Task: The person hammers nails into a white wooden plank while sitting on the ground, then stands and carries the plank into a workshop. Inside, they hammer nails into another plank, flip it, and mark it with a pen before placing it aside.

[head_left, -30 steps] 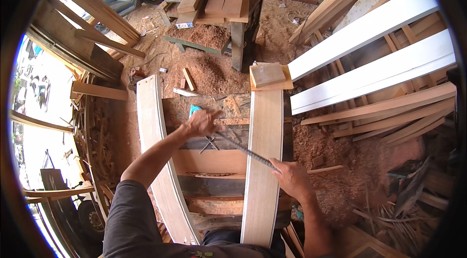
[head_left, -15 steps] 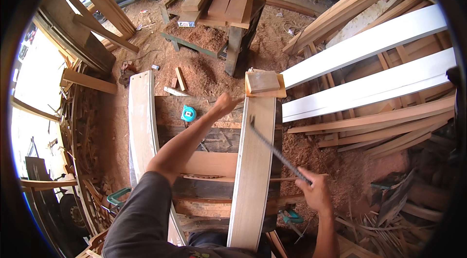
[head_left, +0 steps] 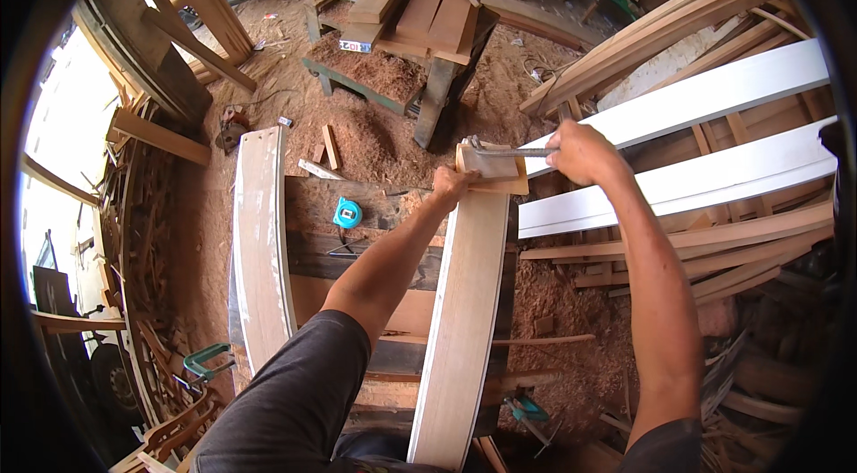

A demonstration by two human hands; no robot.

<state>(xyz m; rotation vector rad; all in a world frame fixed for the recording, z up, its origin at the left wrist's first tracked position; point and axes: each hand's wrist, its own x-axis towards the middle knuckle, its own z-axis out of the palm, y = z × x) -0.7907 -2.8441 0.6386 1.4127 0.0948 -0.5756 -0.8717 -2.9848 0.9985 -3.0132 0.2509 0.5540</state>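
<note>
Sawdust (head_left: 361, 132) is covering the workshop floor (head_left: 195, 219) around a dark slatted table (head_left: 308, 195). Past the table's far end, a ribbed metal bar (head_left: 520, 153) is lying nearly level, its left end reaching the far-left part of a wooden block (head_left: 494, 167); whether bar and block are touching is not showing clearly. Handling this well is probably calling for a left hand (head_left: 453, 181) that is bracing the block squarely, its fingertips keeping clear of the bar, and a right hand (head_left: 582, 152) that is guiding the bar evenly without twisting it.

The right hand is clasping the bar's other end, to the right of the block. The left hand is resting its fingers at the block's near-left edge, just short of the bar; whether it is pinching or only pressing, one cannot tell.

Beneath the block, a yellowish board (head_left: 520, 181) is sitting on a long pale plank (head_left: 469, 277). A blue tape measure (head_left: 347, 212) is lying farther left, a second plank (head_left: 262, 232) is flanking it, and white boards (head_left: 714, 103) are stretching off rightward.
</note>
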